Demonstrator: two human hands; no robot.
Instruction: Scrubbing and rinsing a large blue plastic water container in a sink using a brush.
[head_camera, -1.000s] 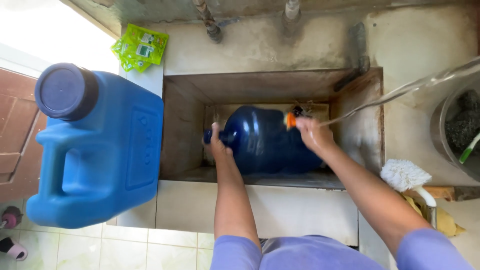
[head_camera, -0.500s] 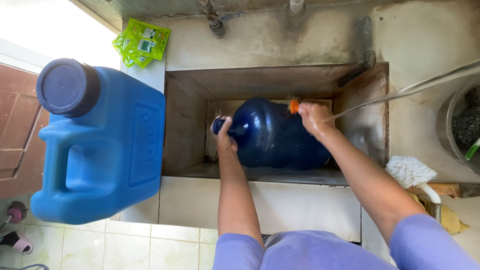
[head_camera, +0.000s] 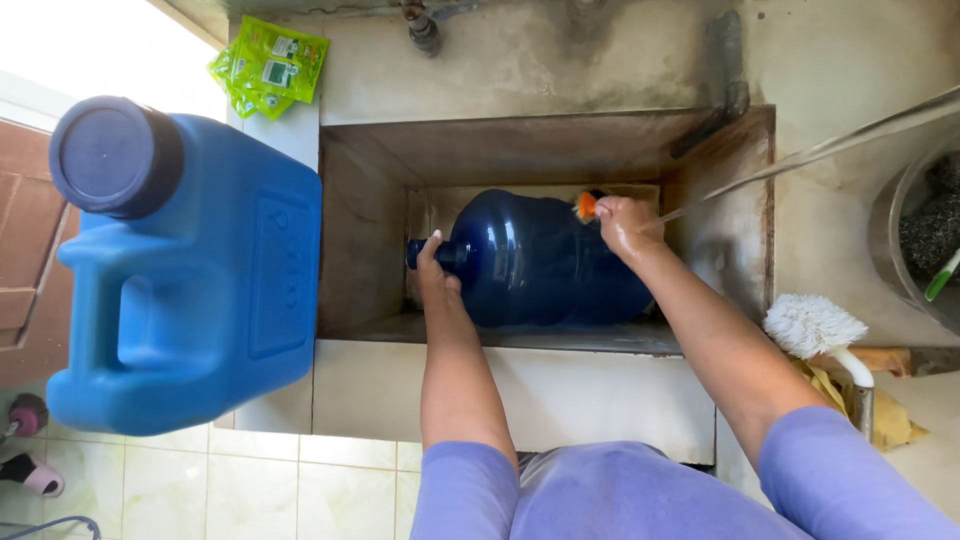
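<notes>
Since the earlier frame, both hands are sitting slightly lower. Left of the sink (head_camera: 365, 240), I am seeing a blue jerrycan (head_camera: 190, 290) standing. My left hand (head_camera: 432, 275) is gripping the neck of the dark blue bottle (head_camera: 545, 262) lying in the sink; my right hand (head_camera: 625, 225) is clamped on an orange brush (head_camera: 586, 207).

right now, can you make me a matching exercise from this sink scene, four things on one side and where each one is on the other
Things:
1. dark blue water bottle
2. light blue jerrycan
3. green sachets
4. white brush

Places:
A. on the ledge right of the basin
B. lying on its side inside the sink basin
C. on the back corner, left of the tap pipe
D. standing on the counter left of the basin

Pairs: 1-B, 2-D, 3-C, 4-A
</notes>
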